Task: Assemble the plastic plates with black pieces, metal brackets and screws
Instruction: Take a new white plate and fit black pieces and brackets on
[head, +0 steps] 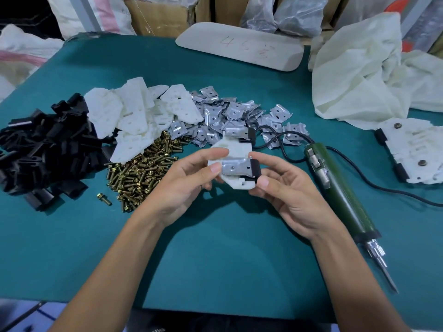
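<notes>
The plastic plate (231, 146) is held just above the middle of the table (215, 248), the left hand (189, 180) pinching its left edge and the right hand (287, 195) gripping its right. This probably keeps the metal bracket (236, 167) and black piece (255, 170) seated until a screw goes in. The screw pile (141, 173) lies within reach to the left and the electric screwdriver (335, 185) just right of the right hand, with open cloth nearer the person.
</notes>
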